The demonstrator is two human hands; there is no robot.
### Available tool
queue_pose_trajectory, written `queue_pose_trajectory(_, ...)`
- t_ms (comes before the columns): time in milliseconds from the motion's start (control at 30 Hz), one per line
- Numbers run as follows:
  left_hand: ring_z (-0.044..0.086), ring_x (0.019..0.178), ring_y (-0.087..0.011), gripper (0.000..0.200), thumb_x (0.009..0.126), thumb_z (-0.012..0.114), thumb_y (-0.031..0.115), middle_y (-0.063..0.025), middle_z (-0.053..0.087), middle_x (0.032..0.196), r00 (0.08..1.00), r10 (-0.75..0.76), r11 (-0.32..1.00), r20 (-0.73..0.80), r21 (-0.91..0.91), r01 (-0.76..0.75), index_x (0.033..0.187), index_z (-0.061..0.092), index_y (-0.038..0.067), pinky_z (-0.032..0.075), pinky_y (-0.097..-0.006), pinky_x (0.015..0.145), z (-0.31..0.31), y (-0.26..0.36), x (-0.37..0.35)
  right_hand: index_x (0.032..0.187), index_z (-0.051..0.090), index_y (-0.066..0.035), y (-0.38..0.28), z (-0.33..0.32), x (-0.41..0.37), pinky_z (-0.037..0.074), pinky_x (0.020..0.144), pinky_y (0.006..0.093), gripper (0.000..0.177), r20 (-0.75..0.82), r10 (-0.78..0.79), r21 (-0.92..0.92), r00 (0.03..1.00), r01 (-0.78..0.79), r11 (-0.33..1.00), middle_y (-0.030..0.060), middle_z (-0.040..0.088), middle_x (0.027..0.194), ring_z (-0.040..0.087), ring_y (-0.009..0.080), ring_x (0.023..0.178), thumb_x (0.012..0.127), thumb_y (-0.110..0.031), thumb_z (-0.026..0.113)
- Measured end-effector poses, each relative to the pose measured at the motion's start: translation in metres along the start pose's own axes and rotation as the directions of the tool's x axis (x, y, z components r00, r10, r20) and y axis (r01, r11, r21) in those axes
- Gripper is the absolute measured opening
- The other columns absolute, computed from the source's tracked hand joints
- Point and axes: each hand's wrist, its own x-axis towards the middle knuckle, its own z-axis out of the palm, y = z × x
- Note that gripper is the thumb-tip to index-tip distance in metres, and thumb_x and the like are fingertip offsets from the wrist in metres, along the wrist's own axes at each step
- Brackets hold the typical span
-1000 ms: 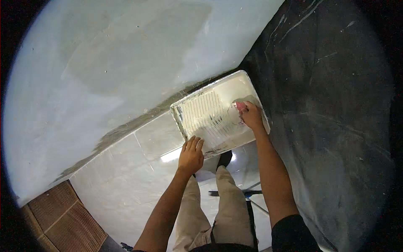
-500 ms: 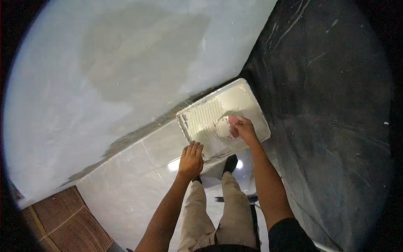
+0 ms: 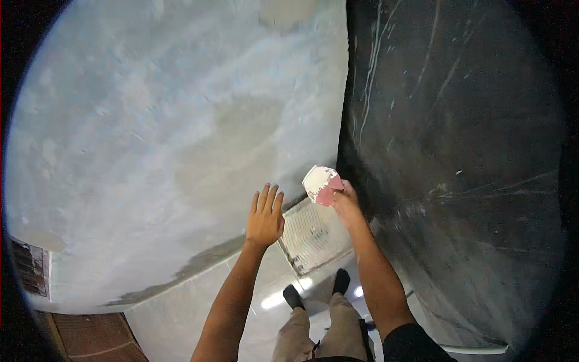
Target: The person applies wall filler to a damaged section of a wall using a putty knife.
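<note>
In my right hand (image 3: 345,202) I grip a pink plastic spreader (image 3: 329,194), its broad blade coated with white, paste-like material. It is raised over the far part of a white paint tray (image 3: 306,238), close to the wall. The tray lies on the floor, its ribbed slope smeared with white, and my right hand and the spreader hide part of it. Left of the tray, my left hand (image 3: 265,220) is held up before the wall, fingers stretched out, holding nothing.
A pale grey wall (image 3: 145,145) with darker damp-looking patches rises ahead and left. Dark sheeting (image 3: 458,181) with white streaks covers the right side. A brown woven panel (image 3: 96,338) is at lower left. My feet stand on shiny tiles (image 3: 199,304).
My right hand has lifted the spreader out of the tray, now with white material across its blade. My left hand has left the tray's edge and risen. The view has tilted up toward the wall.
</note>
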Motion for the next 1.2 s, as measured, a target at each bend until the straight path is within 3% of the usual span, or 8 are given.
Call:
queue_pose_trajectory(300,0.022,0.142,-0.0305,0.06,0.076,0.055,0.014,-0.0139,0.033,0.148,0.972,0.116,0.959,-0.202,0.279,-0.057,0.134,0.043,0.002,0.019,-0.049,0.114,0.035,-0.028,0.004,0.126,0.049,0.0,0.055,-0.009,0.032,0.047,0.073,0.0282,0.039,0.021,-0.194,0.065,0.981,0.193,0.979,0.0074,0.061,0.108,0.059,0.0143,0.091,0.087,-0.003,0.055)
queue_pose_trajectory(367,0.022,0.142,-0.0293,0.059,0.076,0.054,0.014,-0.0134,0.032,0.149,0.962,0.15,0.948,-0.229,0.309,-0.074,0.134,0.043,0.003,0.018,-0.0491,0.114,0.034,-0.032,0.004,0.127,0.048,0.0,0.052,-0.001,0.028,0.045,0.092,0.0317,0.037,0.063,-0.221,0.137,0.973,0.211,0.968,0.0101,0.057,0.121,0.057,0.0194,0.108,0.09,0.003,0.048)
queue_pose_trajectory(600,0.023,0.142,-0.0279,0.058,0.076,0.054,0.014,-0.0122,0.032,0.149,0.904,0.279,0.899,-0.325,0.419,-0.127,0.132,0.046,0.003,0.018,-0.0488,0.114,0.015,-0.04,0.01,0.124,0.05,0.002,0.047,0.027,0.013,0.044,0.092,0.0303,0.033,0.058,-0.399,0.12,0.915,0.391,0.913,0.0094,0.06,0.117,0.058,0.0176,0.107,0.091,0.001,0.049)
queue_pose_trajectory(667,0.025,0.141,-0.0296,0.052,0.08,0.049,0.012,-0.0126,0.033,0.149,0.883,0.317,0.888,-0.347,0.435,-0.148,0.131,0.046,0.001,0.018,-0.0508,0.114,-0.001,-0.041,0.018,0.12,0.054,0.004,0.043,0.042,0.0,0.048,0.082,0.0288,0.03,0.016,-0.582,-0.033,0.813,0.582,0.812,0.0087,0.064,0.105,0.062,0.0157,0.094,0.09,0.001,0.049)
queue_pose_trajectory(700,0.025,0.141,-0.0296,0.052,0.08,0.049,0.012,-0.0126,0.033,0.149,0.875,0.332,0.886,-0.353,0.435,-0.161,0.131,0.046,0.001,0.018,-0.0508,0.114,-0.014,-0.043,0.027,0.116,0.057,0.006,0.034,0.05,0.0,0.049,0.081,0.0297,0.028,0.002,-0.657,-0.313,0.754,0.624,0.716,0.0139,0.067,0.103,0.065,0.0207,0.092,0.09,0.0,0.049)
queue_pose_trajectory(833,0.026,0.141,-0.0283,0.054,0.077,0.05,0.013,-0.0109,0.033,0.149,0.833,0.387,0.858,-0.394,0.485,-0.169,0.131,0.047,0.002,0.018,-0.0493,0.114,-0.076,-0.045,0.03,0.119,0.056,0.006,-0.001,0.104,-0.06,0.05,0.086,0.0342,0.032,0.016,-0.725,-0.602,0.689,0.586,0.543,0.0244,0.063,0.111,0.063,0.0345,0.103,0.087,0.004,0.05)
queue_pose_trajectory(933,0.024,0.142,-0.0291,0.055,0.079,0.048,0.013,-0.0111,0.03,0.151,0.833,0.367,0.851,-0.413,0.511,-0.122,0.132,0.045,0.002,0.017,-0.0502,0.114,-0.099,-0.057,0.042,0.12,0.056,0.006,0.004,0.124,-0.046,0.049,0.09,0.0365,0.033,0.119,-0.877,-0.597,0.465,0.739,0.311,0.025,0.063,0.111,0.062,0.0371,0.105,0.087,0.006,0.049)
queue_pose_trajectory(1200,0.026,0.141,-0.0266,0.061,0.079,0.05,0.02,-0.0093,0.03,0.152,0.812,0.331,0.832,-0.481,0.554,-0.011,0.137,0.043,0.004,0.017,-0.0497,0.114,-0.123,-0.083,0.05,0.125,0.05,0.007,0.024,0.141,-0.018,0.046,0.096,0.0427,0.047,0.226,-0.928,-0.685,0.295,0.726,0.064,0.028,0.055,0.124,0.053,0.0403,0.117,0.078,0.012,0.048)
